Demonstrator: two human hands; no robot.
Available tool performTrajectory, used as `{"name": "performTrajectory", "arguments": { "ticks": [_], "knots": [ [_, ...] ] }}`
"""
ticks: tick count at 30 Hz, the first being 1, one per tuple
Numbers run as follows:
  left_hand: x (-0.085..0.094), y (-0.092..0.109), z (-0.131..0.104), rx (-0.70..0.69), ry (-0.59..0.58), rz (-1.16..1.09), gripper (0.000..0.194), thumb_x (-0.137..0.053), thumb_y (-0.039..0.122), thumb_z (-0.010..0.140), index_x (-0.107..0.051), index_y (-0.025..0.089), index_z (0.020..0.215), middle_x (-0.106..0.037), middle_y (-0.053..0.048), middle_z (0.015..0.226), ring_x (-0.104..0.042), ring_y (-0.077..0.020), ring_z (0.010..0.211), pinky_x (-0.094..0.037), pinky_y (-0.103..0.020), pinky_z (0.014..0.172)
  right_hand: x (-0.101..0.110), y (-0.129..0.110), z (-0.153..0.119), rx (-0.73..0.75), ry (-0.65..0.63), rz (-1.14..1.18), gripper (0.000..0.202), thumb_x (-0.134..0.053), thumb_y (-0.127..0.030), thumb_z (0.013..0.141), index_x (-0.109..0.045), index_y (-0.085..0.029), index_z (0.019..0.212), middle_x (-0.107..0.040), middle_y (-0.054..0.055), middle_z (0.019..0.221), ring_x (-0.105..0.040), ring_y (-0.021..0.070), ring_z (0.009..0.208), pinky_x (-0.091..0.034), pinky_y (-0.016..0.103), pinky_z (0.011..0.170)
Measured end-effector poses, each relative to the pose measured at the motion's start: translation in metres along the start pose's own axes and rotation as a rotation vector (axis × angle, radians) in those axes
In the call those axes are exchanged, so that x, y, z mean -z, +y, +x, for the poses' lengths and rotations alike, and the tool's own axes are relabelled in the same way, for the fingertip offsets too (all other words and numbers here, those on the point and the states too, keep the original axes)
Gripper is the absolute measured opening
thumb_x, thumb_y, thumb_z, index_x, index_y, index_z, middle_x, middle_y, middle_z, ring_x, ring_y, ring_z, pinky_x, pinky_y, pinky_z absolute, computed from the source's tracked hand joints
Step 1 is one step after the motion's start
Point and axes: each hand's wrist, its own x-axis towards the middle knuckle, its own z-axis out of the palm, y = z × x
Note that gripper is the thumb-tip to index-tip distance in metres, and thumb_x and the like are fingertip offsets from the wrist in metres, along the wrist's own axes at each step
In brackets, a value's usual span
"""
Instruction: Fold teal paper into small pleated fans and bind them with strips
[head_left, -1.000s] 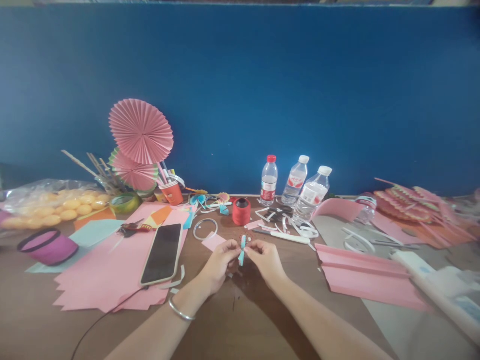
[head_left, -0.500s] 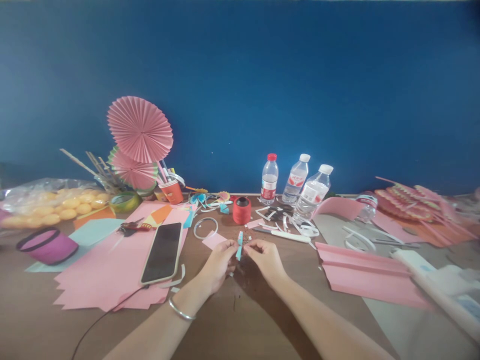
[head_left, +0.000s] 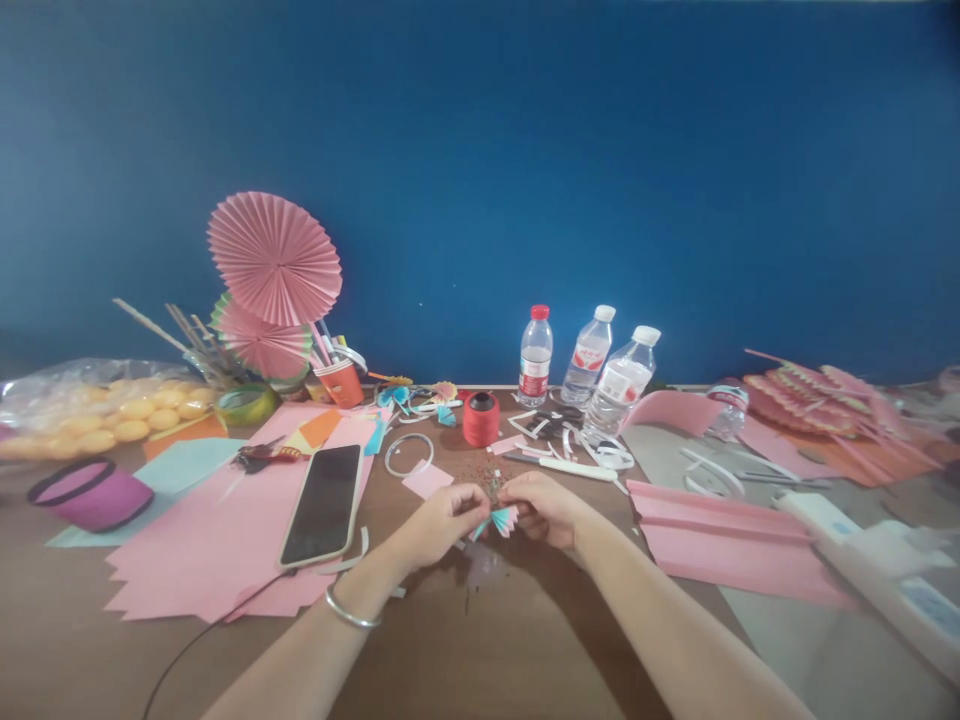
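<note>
A small pleated paper fan (head_left: 504, 520), blue and pink, is spread between my two hands above the brown table. My left hand (head_left: 448, 522) pinches its left side between thumb and fingers. On the other side, my right hand (head_left: 551, 510) is closed on the fan's edge, with the fingers curled. Just beyond the hands stands a red spool of thread (head_left: 481, 418). A square of pink paper (head_left: 427, 479) lies next to my left hand, and a white-handled knife (head_left: 577, 468) rests past my right hand.
At left are a phone (head_left: 322, 505), pink paper sheets (head_left: 195, 540) and a purple roll (head_left: 94, 495). Several water bottles (head_left: 535, 360) stand at the back. Folded pink paper (head_left: 735, 540) and a white power strip (head_left: 877, 570) lie at right. Large pink paper fans (head_left: 275, 258) rise at back left.
The paper piece was a narrow folded strip held upright in my left hand. It is now fanned out and tilted lower, and my right hand has closed on it.
</note>
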Motion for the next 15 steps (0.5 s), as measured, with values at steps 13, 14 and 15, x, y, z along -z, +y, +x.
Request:
{"name": "performTrajectory", "arguments": {
  "ticks": [13,14,15],
  "knots": [
    [-0.004,-0.020,0.008,-0.057,0.455,0.235,0.013,-0.048,0.022,0.076,-0.054,0.019,0.064,-0.054,0.002,0.059,-0.048,-0.0134,0.058,-0.033,-0.024,0.057,-0.039,-0.007,-0.026,0.414,0.515,-0.774,0.019,-0.050,-0.017,0.075,-0.059,-0.019,0.058,-0.059,-0.001,0.053,-0.045,0.0102,0.048,-0.020,0.025,0.050],
    [-0.003,-0.021,0.010,-0.046,0.475,0.183,0.014,-0.048,0.024,0.076,-0.053,0.018,0.064,-0.053,0.002,0.058,-0.047,-0.0123,0.055,-0.034,-0.023,0.054,-0.043,-0.002,-0.026,0.491,0.547,-0.858,0.020,-0.049,-0.015,0.076,-0.059,-0.019,0.059,-0.060,-0.001,0.055,-0.046,0.0100,0.049,-0.020,0.025,0.050],
    [-0.003,-0.022,0.012,-0.034,0.494,0.129,0.015,-0.048,0.025,0.076,-0.052,0.018,0.064,-0.052,0.002,0.056,-0.046,-0.0110,0.051,-0.033,-0.022,0.051,-0.045,0.003,-0.026,0.569,0.581,-0.928,0.020,-0.049,-0.014,0.077,-0.060,-0.019,0.061,-0.061,0.000,0.056,-0.048,0.0100,0.049,-0.020,0.025,0.051]
  ]
}}
